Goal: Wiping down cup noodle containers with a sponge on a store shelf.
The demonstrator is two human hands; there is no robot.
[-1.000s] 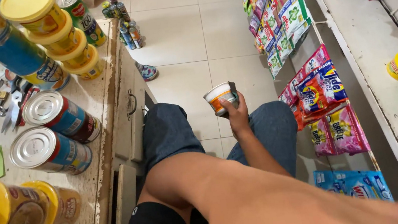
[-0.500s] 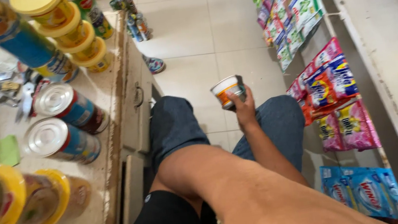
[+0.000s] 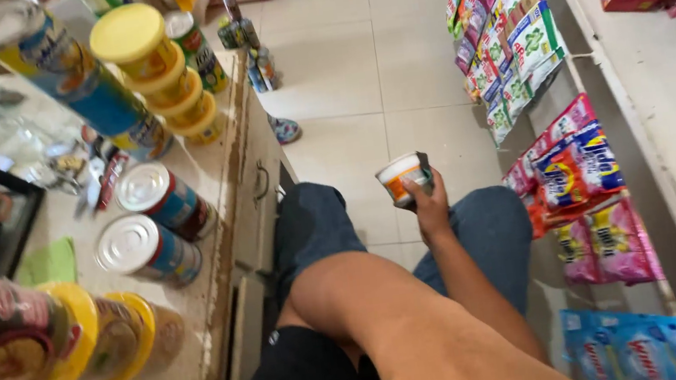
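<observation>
My right hand (image 3: 430, 204) is held out over my lap and grips a small white cup with an orange label (image 3: 399, 179) from behind. The cup is tilted, with its open top facing left. My legs in dark blue jeans (image 3: 481, 233) lie under the hand. A bare limb (image 3: 407, 336) crosses the foreground and hides the lower part of the forearm. My left hand does not show.
A counter (image 3: 208, 318) on the left carries lying tins (image 3: 146, 250), stacked yellow-lidded tubs (image 3: 160, 74) and jars (image 3: 57, 353). A drawer handle (image 3: 262, 184) faces the aisle. Hanging sachet packs (image 3: 576, 169) line the shelf (image 3: 672, 114) on the right. The tiled floor (image 3: 357, 67) runs ahead.
The hand still holds the cup over the lap, a little lower and further right in view. The view has drifted slightly, showing more of the counter top.
</observation>
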